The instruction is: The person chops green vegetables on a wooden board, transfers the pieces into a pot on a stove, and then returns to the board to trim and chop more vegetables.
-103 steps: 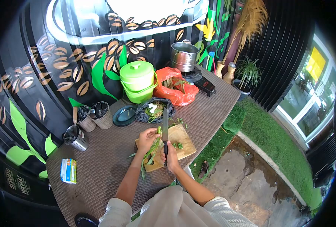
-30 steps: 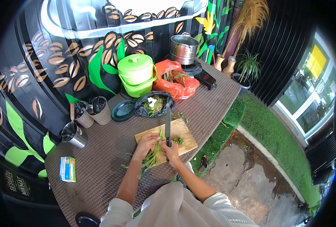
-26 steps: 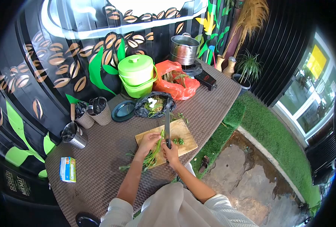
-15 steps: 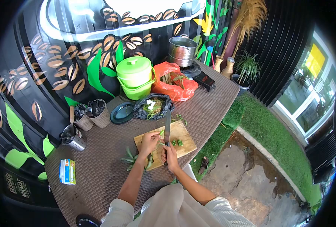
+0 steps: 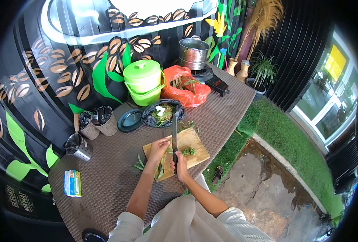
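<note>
My right hand point(image 5: 181, 165) is closed round the black handle of a long knife point(image 5: 174, 132), whose blade points away from me over the wooden cutting board point(image 5: 195, 140). Just left of the blade, my left hand point(image 5: 159, 148) pinches green leafy stalks point(image 5: 161, 171); my fingers partly cover them. Long leaf ends point(image 5: 138, 164) stick out past the board's left side, beneath my wrist. To the right of the knife, small chopped green pieces point(image 5: 191, 151) lie on the board.
Beyond the board sit a black bag of plant scraps point(image 5: 151, 118), a dark plate point(image 5: 126, 120), a red plastic bag point(image 5: 195, 99) and a lidded green bucket point(image 5: 144, 78). A metal pot point(image 5: 194, 54) stands on a stove point(image 5: 218, 86). Utensil holders point(image 5: 82, 152) and a packet point(image 5: 72, 183) are leftward.
The knife has shifted slightly left, its blade now close beside my left fingers. My left hand has moved up a little, and the leaf ends at the left have shifted.
</note>
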`<state>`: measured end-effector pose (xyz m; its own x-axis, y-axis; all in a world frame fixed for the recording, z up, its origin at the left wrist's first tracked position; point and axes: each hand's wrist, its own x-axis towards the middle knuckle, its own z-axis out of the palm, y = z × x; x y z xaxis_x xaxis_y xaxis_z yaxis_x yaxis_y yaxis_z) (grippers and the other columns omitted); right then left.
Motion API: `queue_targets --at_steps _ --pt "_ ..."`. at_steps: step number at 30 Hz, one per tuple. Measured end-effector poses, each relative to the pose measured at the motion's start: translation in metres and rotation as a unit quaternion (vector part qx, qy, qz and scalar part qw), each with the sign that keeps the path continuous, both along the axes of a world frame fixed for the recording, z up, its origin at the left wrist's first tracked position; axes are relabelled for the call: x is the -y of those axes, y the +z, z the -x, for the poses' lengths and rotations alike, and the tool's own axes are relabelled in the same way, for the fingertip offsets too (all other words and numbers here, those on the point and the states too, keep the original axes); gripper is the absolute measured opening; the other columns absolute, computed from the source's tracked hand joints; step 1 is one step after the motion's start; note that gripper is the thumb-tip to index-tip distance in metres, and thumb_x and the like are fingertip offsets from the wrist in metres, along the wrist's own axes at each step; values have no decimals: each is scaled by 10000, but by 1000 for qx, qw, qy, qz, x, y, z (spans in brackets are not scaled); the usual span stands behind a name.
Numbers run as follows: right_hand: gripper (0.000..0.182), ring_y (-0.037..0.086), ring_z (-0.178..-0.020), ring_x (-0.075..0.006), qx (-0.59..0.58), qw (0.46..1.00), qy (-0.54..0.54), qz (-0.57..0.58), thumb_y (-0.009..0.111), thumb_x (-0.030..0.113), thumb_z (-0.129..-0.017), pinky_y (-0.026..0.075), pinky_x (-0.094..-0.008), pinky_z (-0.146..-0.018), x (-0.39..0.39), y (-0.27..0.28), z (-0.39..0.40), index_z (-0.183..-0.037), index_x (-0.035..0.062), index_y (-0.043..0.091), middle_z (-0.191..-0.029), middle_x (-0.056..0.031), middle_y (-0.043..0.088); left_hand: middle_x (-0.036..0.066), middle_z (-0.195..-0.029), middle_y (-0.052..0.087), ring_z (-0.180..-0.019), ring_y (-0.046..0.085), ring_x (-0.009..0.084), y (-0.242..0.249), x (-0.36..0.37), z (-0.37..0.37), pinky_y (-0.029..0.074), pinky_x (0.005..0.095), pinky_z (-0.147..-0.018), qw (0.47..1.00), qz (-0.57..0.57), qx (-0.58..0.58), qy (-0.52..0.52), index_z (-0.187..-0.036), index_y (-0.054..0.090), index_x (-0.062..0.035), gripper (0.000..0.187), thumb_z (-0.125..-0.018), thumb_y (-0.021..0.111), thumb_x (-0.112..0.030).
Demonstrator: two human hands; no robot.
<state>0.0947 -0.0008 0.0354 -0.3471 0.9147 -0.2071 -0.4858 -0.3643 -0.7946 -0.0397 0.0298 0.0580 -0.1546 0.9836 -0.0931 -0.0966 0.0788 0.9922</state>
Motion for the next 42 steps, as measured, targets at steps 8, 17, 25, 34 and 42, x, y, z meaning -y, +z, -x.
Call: queue_targets --at_steps 8,17,25,34,42 --pt "519 372 -496 -53 138 964 -55 -221 439 208 -990 308 -203 -459 -4 -4 9 -1481 147 284 -595 43 393 17 -1017 641 -806 542 70 16 10 -2 411 224 -587 998 43 35 -3 -1173 626 -22 271 -935 584 -144" --pt "490 600 -569 -283 469 792 -145 -363 592 207 -889 466 -376 -568 -6 2 4 -1365 256 490 -776 -192 625 -6 -913 624 -721 494 49 0 5 10 335 196 -509 997 30 63 -17 -1133 636 -8 252 -937 577 -154" --pt "188 532 -489 -211 340 908 -125 -209 502 255 -928 419 -316 -486 -45 1 -13 -1029 122 588 -640 -107 568 15 -897 665 -708 574 62 -1 14 18 425 192 -541 998 -18 -5 63 -1146 638 -11 274 -919 609 -161" --pt "335 320 -422 -84 84 970 183 139 374 377 -970 280 -238 -398 -39 28 -15 -875 87 513 -557 40 350 60 -924 679 -819 613 93 34 9 28 493 241 -681 981 -102 -154 53 -1159 628 0 291 -877 637 -72" --pt "389 334 -417 -75 80 988 113 65 382 372 -981 276 -238 -385 -24 42 -24 -1157 69 550 -557 42 350 66 -898 686 -784 618 103 24 -2 33 484 246 -690 986 -97 -132 15 -1091 653 10 242 -859 640 -58"
